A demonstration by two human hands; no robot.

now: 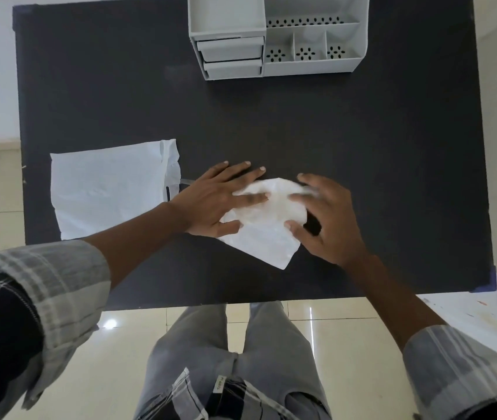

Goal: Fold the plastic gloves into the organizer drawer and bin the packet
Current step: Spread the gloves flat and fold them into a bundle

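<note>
At worktop [362, 147] centre, folding appears underway: left hand [220, 201] flattens gloves [268, 237], fingers straight; right hand [329, 219] pinches the fold. Next likely: open drawer [230, 51], 12 o'clock.

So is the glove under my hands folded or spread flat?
Partly folded: the plastic glove has its far end doubled over, near end flat.

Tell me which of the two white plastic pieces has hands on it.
The folded gloves at mid-table: the left hand and right hand both rest on them. The packet lies flat to the left, with no hand on it.
</note>
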